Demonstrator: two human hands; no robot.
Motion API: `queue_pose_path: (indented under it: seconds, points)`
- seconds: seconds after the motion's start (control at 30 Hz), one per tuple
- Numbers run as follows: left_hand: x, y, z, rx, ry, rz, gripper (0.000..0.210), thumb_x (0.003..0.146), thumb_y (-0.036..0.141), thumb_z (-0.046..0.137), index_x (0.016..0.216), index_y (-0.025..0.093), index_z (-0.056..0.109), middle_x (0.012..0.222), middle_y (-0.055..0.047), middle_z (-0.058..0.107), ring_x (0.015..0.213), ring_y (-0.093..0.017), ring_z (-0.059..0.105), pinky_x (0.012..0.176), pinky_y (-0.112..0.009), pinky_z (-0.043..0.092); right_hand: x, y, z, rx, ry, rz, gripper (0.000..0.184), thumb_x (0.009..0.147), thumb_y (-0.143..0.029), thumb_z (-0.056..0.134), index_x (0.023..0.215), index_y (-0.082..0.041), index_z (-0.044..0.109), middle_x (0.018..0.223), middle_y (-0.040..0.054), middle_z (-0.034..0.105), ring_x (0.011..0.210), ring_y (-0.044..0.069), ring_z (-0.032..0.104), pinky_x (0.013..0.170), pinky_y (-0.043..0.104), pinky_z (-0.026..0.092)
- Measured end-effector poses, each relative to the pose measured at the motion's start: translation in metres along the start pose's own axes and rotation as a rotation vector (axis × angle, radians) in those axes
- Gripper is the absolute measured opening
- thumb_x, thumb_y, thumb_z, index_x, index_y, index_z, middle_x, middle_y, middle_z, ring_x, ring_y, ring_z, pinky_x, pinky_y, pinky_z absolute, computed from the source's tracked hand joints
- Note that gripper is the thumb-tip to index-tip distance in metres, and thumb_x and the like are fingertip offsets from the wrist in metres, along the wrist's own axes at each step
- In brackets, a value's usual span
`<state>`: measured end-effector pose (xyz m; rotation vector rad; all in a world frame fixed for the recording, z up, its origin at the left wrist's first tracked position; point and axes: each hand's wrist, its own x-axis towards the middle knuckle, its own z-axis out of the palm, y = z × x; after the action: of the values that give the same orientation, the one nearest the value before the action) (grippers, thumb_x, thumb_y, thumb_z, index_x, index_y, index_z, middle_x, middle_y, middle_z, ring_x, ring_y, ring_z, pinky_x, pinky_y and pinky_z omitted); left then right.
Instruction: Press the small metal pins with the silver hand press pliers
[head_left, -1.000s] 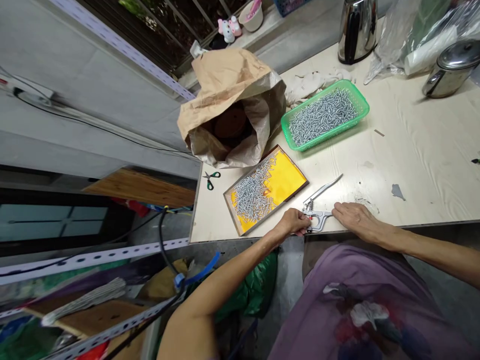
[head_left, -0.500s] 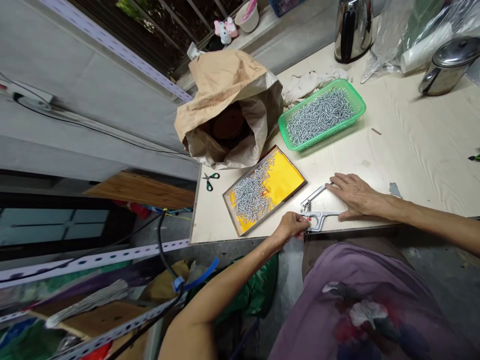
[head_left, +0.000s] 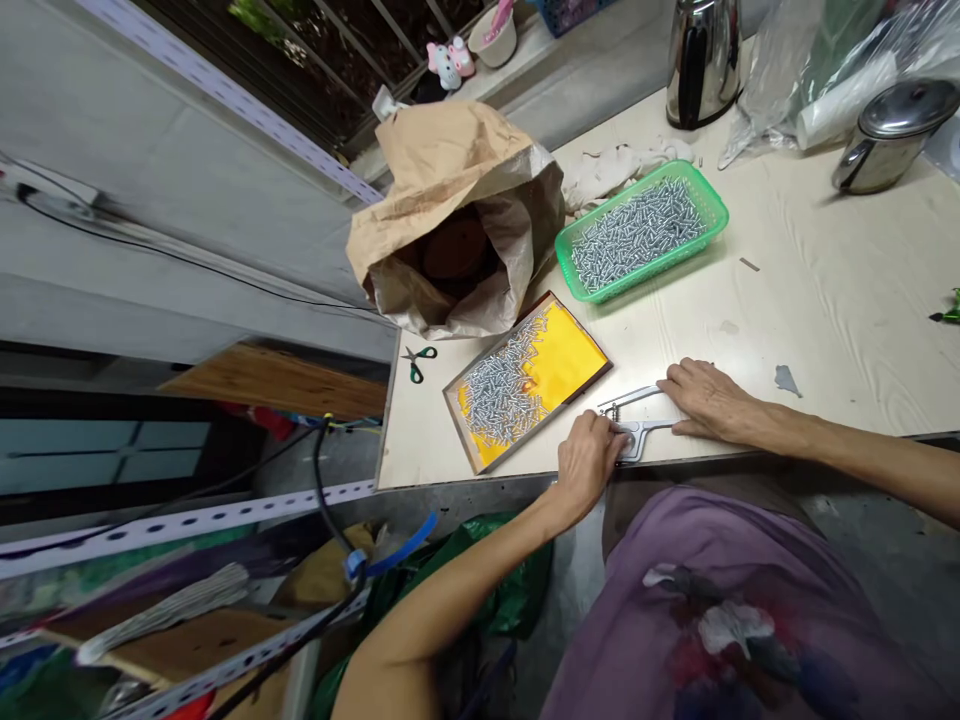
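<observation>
A silvery two-handled hand tool (head_left: 645, 427) with a small coil spring near its head lies at the table's front edge. My right hand (head_left: 709, 400) is closed round the free ends of its two handles, fingers on the upper one and thumb at the lower. My left hand (head_left: 589, 455) is at the tool's head, its fingers bent and pressed together there. What those fingers hold, if anything, is hidden. Left of the tool is a shallow tray (head_left: 544, 420) with a yellow bottom, partly covered by small silvery metal pins (head_left: 499, 390).
A green basket (head_left: 645, 285) full of similar small metal pieces stands farther back. Beside it is an open brown paper sack (head_left: 442, 150). Green-handled scissors (head_left: 418, 365) lie near the left edge. A kettle (head_left: 701, 65) and a lidded metal pot (head_left: 892, 135) stand at the back right.
The tool's upper handle has come down towards the lower one, with my right fingers following. My left hand has shifted up and turned, now covering more of the tool's head.
</observation>
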<state>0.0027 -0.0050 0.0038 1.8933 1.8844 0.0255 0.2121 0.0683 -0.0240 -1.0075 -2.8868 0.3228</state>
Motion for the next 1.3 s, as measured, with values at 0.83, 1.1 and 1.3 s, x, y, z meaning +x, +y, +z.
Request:
queue_pose_path:
  seconds: [0.83,1.1,1.3]
  points:
    - [0.059,0.032,0.025,0.267,-0.037,0.466,0.024,0.099,0.031,0.041,0.093,0.017,0.060,0.094,-0.008,0.061,0.095,-0.023,0.053,0.079,-0.036,0.046,-0.009,0.012,0.008,0.123,0.048,0.038,0.021,0.094,-0.015,0.048,0.077,-0.017,0.060,0.078,0.0067,0.058,0.076,0.020,0.049,0.069,0.031,0.038]
    - [0.044,0.023,0.054,0.122,0.223,0.503,0.029,0.097,0.033,0.047,0.121,0.018,0.053,0.123,-0.013,0.059,0.115,-0.026,0.054,0.099,-0.045,0.050,-0.014,0.029,0.006,0.157,0.054,0.038,0.039,0.081,-0.037,0.069,0.110,-0.012,0.061,0.102,0.0149,0.059,0.091,0.026,0.051,0.077,0.036,0.043]
    - [0.010,0.034,0.089,-0.057,0.320,0.571,0.033,0.099,0.025,0.039,0.129,0.017,0.050,0.139,-0.016,0.053,0.136,-0.028,0.045,0.110,-0.050,0.044,0.002,0.052,0.001,0.078,-0.016,0.002,0.028,0.087,-0.033,0.059,0.108,-0.015,0.065,0.097,0.0134,0.063,0.087,0.026,0.053,0.079,0.039,0.043]
